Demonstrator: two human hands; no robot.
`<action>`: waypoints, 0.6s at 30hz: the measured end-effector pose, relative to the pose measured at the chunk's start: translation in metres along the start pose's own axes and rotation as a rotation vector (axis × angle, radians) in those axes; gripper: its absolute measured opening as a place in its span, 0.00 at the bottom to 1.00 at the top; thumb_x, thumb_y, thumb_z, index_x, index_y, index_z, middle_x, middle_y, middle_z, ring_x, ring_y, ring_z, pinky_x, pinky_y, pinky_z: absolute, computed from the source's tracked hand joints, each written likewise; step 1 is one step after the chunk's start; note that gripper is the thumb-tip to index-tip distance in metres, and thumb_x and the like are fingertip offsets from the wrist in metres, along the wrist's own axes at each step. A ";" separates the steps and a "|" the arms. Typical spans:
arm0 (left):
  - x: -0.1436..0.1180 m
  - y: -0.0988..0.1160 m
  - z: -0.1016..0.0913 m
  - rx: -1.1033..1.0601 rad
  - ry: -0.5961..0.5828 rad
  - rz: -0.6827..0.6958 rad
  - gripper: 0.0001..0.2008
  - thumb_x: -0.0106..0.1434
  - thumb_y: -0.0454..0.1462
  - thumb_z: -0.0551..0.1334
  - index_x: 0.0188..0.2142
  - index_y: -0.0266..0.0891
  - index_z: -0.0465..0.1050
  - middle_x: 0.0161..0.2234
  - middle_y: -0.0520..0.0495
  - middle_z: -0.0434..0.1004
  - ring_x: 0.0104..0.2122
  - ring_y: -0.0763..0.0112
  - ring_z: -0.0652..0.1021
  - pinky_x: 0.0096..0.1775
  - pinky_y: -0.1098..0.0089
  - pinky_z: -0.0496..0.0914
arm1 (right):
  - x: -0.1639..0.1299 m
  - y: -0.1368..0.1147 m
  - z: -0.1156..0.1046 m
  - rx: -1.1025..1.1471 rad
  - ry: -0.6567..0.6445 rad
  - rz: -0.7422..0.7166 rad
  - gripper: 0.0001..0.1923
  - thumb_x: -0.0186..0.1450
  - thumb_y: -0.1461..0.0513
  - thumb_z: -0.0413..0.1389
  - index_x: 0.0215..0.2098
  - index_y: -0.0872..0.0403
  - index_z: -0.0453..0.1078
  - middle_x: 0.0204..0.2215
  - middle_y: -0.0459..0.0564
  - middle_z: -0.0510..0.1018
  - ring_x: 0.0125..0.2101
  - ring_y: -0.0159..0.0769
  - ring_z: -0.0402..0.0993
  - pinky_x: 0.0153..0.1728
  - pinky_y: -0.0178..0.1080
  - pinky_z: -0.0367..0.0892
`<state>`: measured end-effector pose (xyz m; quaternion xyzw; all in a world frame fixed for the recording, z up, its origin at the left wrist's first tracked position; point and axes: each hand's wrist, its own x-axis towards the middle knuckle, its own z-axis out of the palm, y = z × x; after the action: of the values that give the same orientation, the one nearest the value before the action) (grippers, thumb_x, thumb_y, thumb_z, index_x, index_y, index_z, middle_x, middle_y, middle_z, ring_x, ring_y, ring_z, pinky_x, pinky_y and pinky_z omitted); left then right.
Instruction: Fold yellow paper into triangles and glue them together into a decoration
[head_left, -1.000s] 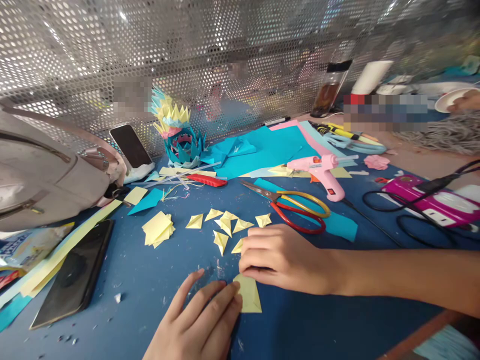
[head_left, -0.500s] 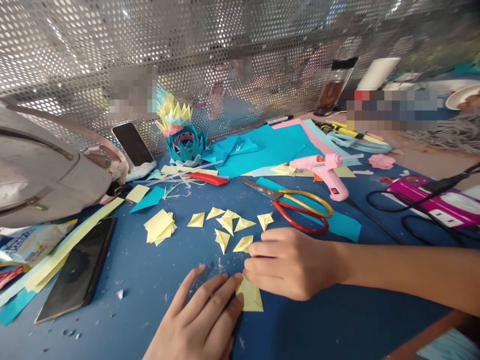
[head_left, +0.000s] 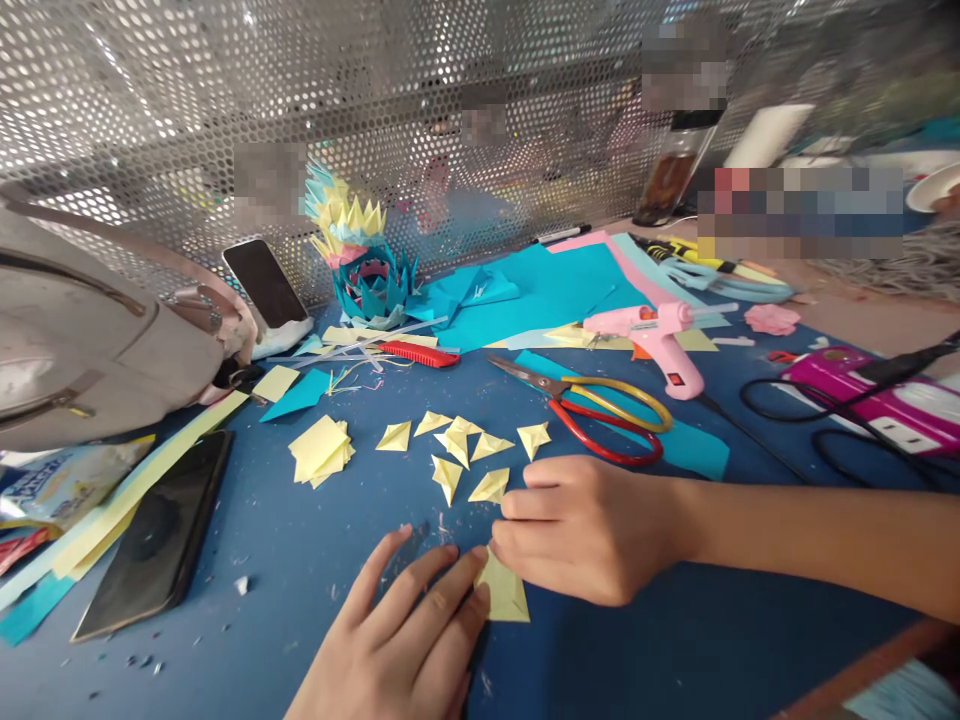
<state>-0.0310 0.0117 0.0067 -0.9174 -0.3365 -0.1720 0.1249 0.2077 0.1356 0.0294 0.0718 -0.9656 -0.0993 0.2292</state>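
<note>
Over the last second the yellow paper piece [head_left: 504, 592] has been kept pinned flat near the front edge of the blue table [head_left: 285, 540], with the right hand [head_left: 585, 525] shifted slightly rightward along its upper fold, so a crease appears to be in the pressing. The left hand [head_left: 405, 640] is laid open with fingertips on the paper's left corner, the right curled and pressing down, the two hands almost touching. No container with visible contents is seen; the folded yellow triangles [head_left: 465, 452] lie loose on the table, just behind the hands.
</note>
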 end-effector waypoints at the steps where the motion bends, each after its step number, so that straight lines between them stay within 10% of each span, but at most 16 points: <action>1: 0.001 0.000 -0.001 0.003 -0.003 0.010 0.16 0.71 0.32 0.55 0.54 0.38 0.76 0.58 0.50 0.76 0.55 0.67 0.77 0.71 0.56 0.44 | 0.000 0.001 0.000 0.019 -0.016 0.023 0.17 0.72 0.68 0.50 0.27 0.55 0.73 0.27 0.47 0.74 0.30 0.34 0.64 0.25 0.41 0.51; 11: -0.004 -0.002 0.001 -0.012 -0.026 0.029 0.16 0.71 0.34 0.56 0.56 0.36 0.74 0.61 0.46 0.73 0.57 0.65 0.75 0.71 0.53 0.47 | -0.001 -0.002 0.006 0.525 -0.110 0.582 0.08 0.71 0.59 0.59 0.34 0.54 0.72 0.31 0.44 0.75 0.35 0.33 0.68 0.36 0.35 0.59; 18: -0.004 0.002 0.000 -0.040 -0.008 -0.027 0.17 0.72 0.32 0.55 0.56 0.39 0.74 0.57 0.49 0.76 0.58 0.67 0.74 0.71 0.56 0.44 | 0.006 -0.010 0.002 0.545 -0.173 0.688 0.07 0.66 0.61 0.64 0.33 0.53 0.71 0.31 0.42 0.74 0.35 0.32 0.69 0.34 0.35 0.58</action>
<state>-0.0331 0.0081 0.0045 -0.9158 -0.3457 -0.1767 0.1028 0.2025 0.1248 0.0278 -0.2044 -0.9398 0.2354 0.1398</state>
